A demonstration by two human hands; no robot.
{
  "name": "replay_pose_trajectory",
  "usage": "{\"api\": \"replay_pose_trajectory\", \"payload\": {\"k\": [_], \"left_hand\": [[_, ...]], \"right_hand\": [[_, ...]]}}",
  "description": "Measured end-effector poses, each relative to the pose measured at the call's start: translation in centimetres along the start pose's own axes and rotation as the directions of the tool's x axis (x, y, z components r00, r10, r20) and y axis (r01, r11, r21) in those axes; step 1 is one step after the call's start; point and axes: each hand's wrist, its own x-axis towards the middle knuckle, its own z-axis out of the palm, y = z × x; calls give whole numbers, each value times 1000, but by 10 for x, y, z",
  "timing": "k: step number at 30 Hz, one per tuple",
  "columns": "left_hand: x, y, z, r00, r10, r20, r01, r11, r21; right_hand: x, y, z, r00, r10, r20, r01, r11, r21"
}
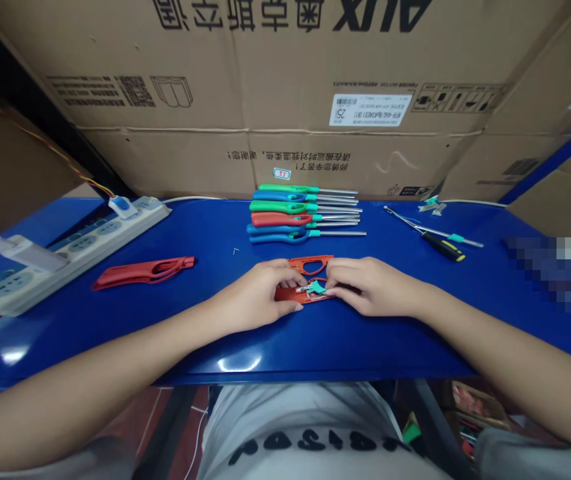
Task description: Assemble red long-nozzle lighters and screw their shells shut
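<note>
An orange-red lighter casing half [285, 294] lies open side up on the blue table, with a green trigger [316, 287] and thin wires in it. My left hand [270, 293] grips its left end, thumb along the near edge and fingers over the top. At its right end, my right hand [365, 287] is closed in a pinch beside the trigger and wires; what sits between those fingertips is too small to make out. Just beyond, a second orange-red casing half [310, 260] with a looped opening is partly covered by my fingers.
Several long-nosed lighters [275, 219] in green, blue and red lie in a row behind my hands. Red casing parts [130, 273] and a power strip [65, 253] are to the left, near tiny screws [236, 251]. A screwdriver [442, 247] lies right. Cardboard [215, 120] stands behind.
</note>
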Motion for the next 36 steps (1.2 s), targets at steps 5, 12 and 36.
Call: {"api": "replay_pose_trajectory", "payload": {"k": [5,12,36], "left_hand": [[-1,1,0,1000,6,9,-6,999,49],[-4,3,2,999,41,30,-43,996,76],[-4,5,1,997,55,46,-60,990,130]], "right_hand": [[1,0,2,999,-19,44,22,998,-51],[2,1,5,998,-36,61,44,988,-146],[9,-5,7,933,360,8,-302,772,560]]}}
